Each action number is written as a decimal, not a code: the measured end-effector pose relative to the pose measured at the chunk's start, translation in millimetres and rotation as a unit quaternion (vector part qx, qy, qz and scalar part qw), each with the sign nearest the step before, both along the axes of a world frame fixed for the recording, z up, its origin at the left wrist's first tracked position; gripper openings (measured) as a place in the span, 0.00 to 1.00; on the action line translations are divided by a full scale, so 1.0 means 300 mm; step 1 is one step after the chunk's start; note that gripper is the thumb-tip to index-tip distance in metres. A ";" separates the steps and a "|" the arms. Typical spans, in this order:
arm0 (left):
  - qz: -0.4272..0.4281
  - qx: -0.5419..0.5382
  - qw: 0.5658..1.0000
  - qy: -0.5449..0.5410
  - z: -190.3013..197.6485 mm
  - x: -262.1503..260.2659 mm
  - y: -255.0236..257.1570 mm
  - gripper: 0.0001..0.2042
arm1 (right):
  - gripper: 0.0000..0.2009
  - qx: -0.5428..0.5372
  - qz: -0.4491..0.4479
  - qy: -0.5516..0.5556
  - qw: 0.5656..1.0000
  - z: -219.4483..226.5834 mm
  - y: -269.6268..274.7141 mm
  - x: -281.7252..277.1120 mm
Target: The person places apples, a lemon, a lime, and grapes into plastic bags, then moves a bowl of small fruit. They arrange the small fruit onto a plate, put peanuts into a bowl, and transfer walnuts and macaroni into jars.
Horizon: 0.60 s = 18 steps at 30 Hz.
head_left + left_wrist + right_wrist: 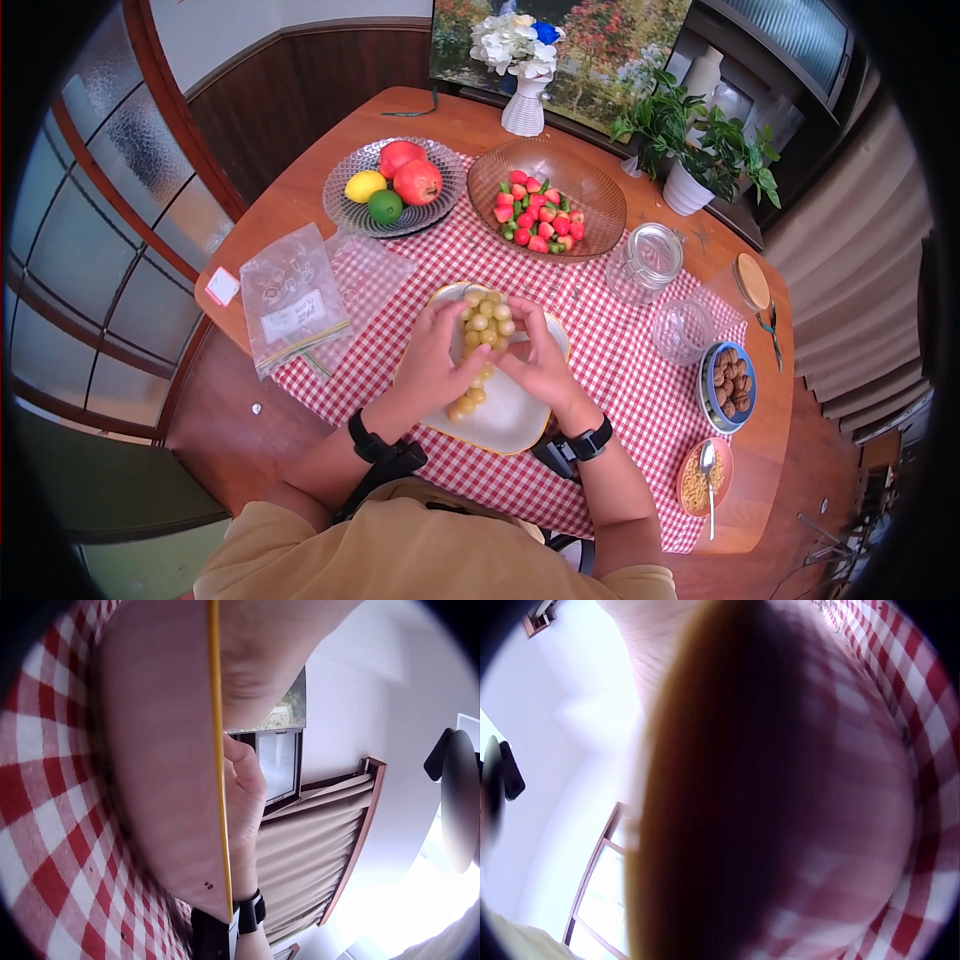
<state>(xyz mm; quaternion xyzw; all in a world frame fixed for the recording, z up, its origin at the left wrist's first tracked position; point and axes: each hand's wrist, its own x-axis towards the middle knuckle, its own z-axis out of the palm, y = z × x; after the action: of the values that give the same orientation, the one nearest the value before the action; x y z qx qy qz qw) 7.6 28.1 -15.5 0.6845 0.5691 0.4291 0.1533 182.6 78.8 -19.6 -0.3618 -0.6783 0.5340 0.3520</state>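
A bunch of pale green grapes (485,330) is between my two hands, above a white rectangular dish (512,425) with a yellow rim. My left hand (435,350) grips the bunch from the left, its thumb lying across the grapes. From the right, my right hand (541,362) holds the bunch with curled fingers. The lower grapes hang down over the dish. In both wrist views the dish's side wall (161,750) fills much of the picture and hides the grapes; the rim (679,750) is blurred in the right wrist view.
Left lies a clear zip bag (295,300). Behind stand a glass plate of fruit (345,215) and an amber bowl (485,170) of strawberries. To the right are an open glass jar (640,270), a clear bowl (683,332), walnuts (733,385) in a blue bowl and a pink bowl (690,500) with a spoon.
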 end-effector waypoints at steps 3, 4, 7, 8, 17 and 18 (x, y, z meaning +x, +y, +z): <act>-0.023 0.002 1.000 0.017 0.006 -0.005 0.006 0.28 | 0.36 -0.026 0.000 0.000 1.000 0.017 -0.006 -0.008; -0.022 0.002 1.000 0.017 -0.001 -0.006 0.006 0.28 | 0.37 -0.043 0.001 0.009 0.999 0.020 -0.007 -0.009; -0.019 -0.004 1.000 0.005 -0.019 -0.005 0.004 0.30 | 0.37 -0.032 0.010 0.014 0.999 0.012 -0.010 -0.010; -0.014 -0.058 0.997 -0.040 -0.017 -0.003 0.002 0.30 | 0.37 -0.032 0.010 0.014 0.999 0.016 -0.011 -0.011; -0.009 -0.134 0.986 -0.095 0.006 0.000 -0.005 0.25 | 0.30 -0.019 -0.047 -0.013 0.999 -0.022 0.000 0.000; 0.001 -0.087 0.993 -0.082 -0.001 0.002 -0.005 0.25 | 0.30 -0.017 -0.054 -0.016 0.998 -0.020 -0.003 -0.004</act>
<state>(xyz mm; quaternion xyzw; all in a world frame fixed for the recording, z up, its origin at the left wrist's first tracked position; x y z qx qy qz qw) 8.1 26.8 -15.9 0.6309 0.5901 0.4328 0.2578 181.5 78.0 -25.6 -0.4122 -0.6546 0.5196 0.3628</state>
